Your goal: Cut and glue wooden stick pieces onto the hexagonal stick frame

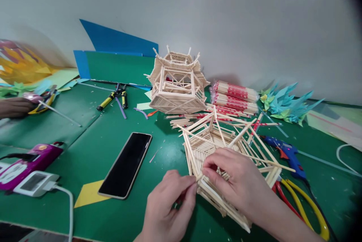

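I have both hands narrowed to a pinch at the near left corner of an open stick frame (198,155) on the green tabletop (166,140): the left hand (169,208) closes thumb and forefinger on a small pale stick end (199,177), and the right hand (236,179), reaching over the frame, has its fingertips on the same piece; I cannot tell how firmly either grips. Just right of the frame I see a blue glue gun (287,152), with yellow-handled pliers (321,210) beside my right forearm. Behind the frame stand a roofed stick model (177,94) and red-wrapped stick bundles (236,90). To my left, a dark-screened phone (126,166) overlaps yellow paper (89,194); farther out lies a purple power strip (35,162), with another person's hand (17,107) at the left edge.
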The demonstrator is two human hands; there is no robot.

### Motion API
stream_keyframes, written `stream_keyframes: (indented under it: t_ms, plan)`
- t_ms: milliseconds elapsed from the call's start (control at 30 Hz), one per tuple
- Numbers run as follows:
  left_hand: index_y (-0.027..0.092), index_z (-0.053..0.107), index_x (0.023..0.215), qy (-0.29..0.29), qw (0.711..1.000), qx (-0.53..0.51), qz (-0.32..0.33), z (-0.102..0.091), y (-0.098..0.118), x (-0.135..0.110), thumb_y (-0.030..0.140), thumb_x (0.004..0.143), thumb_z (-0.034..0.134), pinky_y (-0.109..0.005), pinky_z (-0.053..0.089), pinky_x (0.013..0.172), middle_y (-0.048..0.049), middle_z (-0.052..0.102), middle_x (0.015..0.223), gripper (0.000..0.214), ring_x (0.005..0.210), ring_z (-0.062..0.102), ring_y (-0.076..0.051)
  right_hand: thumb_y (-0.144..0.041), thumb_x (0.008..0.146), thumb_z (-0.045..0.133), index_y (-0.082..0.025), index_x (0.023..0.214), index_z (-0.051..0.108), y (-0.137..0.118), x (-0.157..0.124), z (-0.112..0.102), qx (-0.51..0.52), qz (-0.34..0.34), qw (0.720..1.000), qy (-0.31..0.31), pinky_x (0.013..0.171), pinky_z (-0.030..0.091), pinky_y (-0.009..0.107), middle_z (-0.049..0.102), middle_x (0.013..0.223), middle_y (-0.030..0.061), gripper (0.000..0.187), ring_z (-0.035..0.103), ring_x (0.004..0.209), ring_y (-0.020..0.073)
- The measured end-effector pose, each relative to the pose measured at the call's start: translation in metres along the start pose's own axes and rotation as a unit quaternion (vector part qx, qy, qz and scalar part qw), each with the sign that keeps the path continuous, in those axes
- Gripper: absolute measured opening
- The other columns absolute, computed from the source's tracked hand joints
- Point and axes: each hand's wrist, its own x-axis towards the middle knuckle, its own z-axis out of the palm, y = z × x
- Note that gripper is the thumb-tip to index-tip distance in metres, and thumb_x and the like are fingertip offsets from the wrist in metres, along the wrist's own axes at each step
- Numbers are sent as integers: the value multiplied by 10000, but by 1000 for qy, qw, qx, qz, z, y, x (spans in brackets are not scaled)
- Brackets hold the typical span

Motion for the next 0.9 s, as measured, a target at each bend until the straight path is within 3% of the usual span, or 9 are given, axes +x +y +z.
stream_keyframes:
  t_ms: [167,433,633,767,900]
  plan:
    - [155,619,872,29,999,22,25,1,-4,-3,88,771,549,-197,469,516,6,644,571,141,527,593,-112,-205,864,474,-211,762,543,1,1,1,0,0,1000,3,655,360,297,570,742,-12,124,506,723,153]
    - [157,627,782,23,999,38,5,-2,0,1,119,781,544,-193,470,493,6,642,562,92,504,590,-111,-195,862,479,-212,760,545,1,0,2,1,-5,1000,6,641,370,290,579,735,-7,122,516,714,152]
    - [157,647,752,-20,995,-39,-85,-3,-7,1,134,791,543,-182,484,519,-10,646,607,114,536,589,-111,-201,863,476,-212,767,565,-2,0,-1,42,-3,999,27,630,403,280,577,728,-4,131,526,702,144]
    - [155,652,716,-37,979,-107,-168,-1,-12,2,181,799,544,-182,473,513,-10,633,603,139,541,580,-114,-225,862,503,-243,849,573,8,-12,-9,94,29,989,110,615,431,225,591,769,-22,74,536,686,116]
    - [143,652,697,-44,966,-147,-209,2,-12,3,214,794,555,-178,434,464,-4,592,570,155,506,525,-104,-304,826,561,-283,866,591,34,-40,-16,48,112,961,248,549,437,212,612,788,-29,55,540,636,120]
